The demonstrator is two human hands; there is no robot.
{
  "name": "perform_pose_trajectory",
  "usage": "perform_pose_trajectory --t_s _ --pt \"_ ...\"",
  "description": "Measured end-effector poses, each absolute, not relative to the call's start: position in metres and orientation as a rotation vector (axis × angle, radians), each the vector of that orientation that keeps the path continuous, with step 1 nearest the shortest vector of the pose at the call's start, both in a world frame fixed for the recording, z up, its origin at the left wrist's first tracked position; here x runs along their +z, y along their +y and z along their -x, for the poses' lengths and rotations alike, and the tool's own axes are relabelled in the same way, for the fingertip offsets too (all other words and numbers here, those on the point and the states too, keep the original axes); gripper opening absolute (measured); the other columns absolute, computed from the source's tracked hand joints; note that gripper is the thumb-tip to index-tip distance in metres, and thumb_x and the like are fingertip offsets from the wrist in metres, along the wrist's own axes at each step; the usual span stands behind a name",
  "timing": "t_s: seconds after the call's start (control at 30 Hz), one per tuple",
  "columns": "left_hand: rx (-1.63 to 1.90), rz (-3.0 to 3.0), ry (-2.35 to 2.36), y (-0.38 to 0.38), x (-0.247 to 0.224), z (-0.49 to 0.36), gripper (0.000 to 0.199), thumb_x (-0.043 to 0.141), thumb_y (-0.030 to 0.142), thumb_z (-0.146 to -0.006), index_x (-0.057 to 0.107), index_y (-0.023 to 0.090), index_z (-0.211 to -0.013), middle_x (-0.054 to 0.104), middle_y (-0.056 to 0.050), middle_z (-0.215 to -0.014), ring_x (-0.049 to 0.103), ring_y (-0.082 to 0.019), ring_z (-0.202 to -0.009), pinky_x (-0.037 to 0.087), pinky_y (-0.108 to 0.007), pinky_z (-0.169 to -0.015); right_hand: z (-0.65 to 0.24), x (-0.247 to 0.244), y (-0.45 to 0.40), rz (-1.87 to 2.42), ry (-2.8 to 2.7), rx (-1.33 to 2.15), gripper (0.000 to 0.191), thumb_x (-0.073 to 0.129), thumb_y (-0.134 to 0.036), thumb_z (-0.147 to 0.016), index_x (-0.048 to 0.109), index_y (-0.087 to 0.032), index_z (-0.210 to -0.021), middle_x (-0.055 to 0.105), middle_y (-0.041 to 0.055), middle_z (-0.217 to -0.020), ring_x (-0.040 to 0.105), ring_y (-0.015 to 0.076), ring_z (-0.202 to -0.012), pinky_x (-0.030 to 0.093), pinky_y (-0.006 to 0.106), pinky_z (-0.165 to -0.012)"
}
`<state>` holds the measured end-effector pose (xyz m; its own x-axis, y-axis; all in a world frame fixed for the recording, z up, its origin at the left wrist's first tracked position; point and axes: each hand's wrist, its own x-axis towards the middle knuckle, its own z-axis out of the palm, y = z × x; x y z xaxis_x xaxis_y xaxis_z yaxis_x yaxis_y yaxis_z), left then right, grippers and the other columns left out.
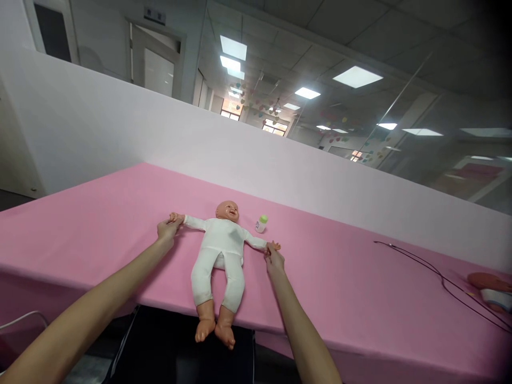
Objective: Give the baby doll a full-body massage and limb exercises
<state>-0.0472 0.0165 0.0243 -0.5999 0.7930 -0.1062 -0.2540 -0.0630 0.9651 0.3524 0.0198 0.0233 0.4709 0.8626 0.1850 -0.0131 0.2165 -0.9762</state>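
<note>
A baby doll [221,237] with a white cloth body lies on its back on the pink-covered table [332,282]. Its arms are stretched out to both sides, and its feet hang over the near edge. My left hand [168,228] is closed around the doll's hand on the left. On the other side, my right hand [274,260] grips the doll's other hand at the wrist, with the small plastic fingers showing above mine. A small bottle with a green cap [261,224] stands beside the doll's head, touched by neither hand.
Thin black cables [432,269] run across the right side of the table. Part of another doll [490,288] lies at the far right edge. A low white wall [256,154] with glass above it borders the table's back. A white cord [26,316] shows at lower left.
</note>
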Motion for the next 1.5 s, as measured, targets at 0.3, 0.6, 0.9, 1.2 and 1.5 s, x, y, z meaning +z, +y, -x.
perform_pose_trajectory --t_s 0.3,0.6,0.9,1.2,1.5 --pt "1.468 -2.025 1.335 -0.014 0.053 -0.006 0.015 0.069 0.036 -0.092 0.077 0.024 -0.094 0.079 -0.007 -0.092 0.071 -0.023 -0.082 0.051 -0.033 -0.075 -0.301 0.051 -0.010 1.100 -1.693 0.513 0.027 0.073 -0.032 -0.083 0.072 -0.021 -0.108 0.076 0.0081 -0.114 0.069 0.0199 -0.080 0.057 0.033 -0.074" --pt "1.392 -2.145 1.328 -0.014 0.049 -0.008 0.015 0.066 0.032 -0.094 0.078 0.024 -0.097 0.079 -0.006 -0.086 0.071 -0.022 -0.075 0.050 -0.032 -0.073 -0.301 0.050 -0.008 1.102 -1.836 0.467 0.026 0.070 -0.027 -0.084 0.073 -0.023 -0.110 0.077 0.0061 -0.108 0.072 0.0232 -0.088 0.059 0.036 -0.078" --pt "1.736 -0.515 1.469 0.011 0.019 0.048 0.032 0.091 0.037 -0.063 0.068 0.014 -0.066 0.065 -0.002 -0.064 0.058 -0.015 -0.057 0.044 -0.026 -0.053 -0.349 0.026 0.010 1.308 -0.703 0.931 0.040 0.089 -0.044 -0.065 0.065 -0.018 -0.083 0.067 -0.0002 -0.060 0.061 0.0146 -0.050 0.050 0.023 -0.045" --pt "1.421 -2.243 1.350 -0.026 0.058 -0.012 0.017 0.060 0.030 -0.099 0.074 0.021 -0.095 0.078 -0.004 -0.086 0.070 -0.019 -0.073 0.048 -0.028 -0.067 -0.293 0.057 -0.014 1.100 -1.876 0.374 0.027 0.066 -0.027 -0.089 0.069 -0.022 -0.116 0.075 0.0077 -0.115 0.072 0.0221 -0.091 0.058 0.033 -0.079" --pt "1.204 -2.394 1.421 -0.025 0.060 -0.015 0.017 0.061 0.029 -0.097 0.075 0.022 -0.091 0.077 -0.003 -0.078 0.067 -0.018 -0.067 0.042 -0.026 -0.063 -0.293 0.059 -0.011 1.129 -2.042 0.218 0.022 0.065 -0.027 -0.091 0.072 -0.024 -0.112 0.077 0.0067 -0.117 0.073 0.0214 -0.088 0.056 0.030 -0.074"
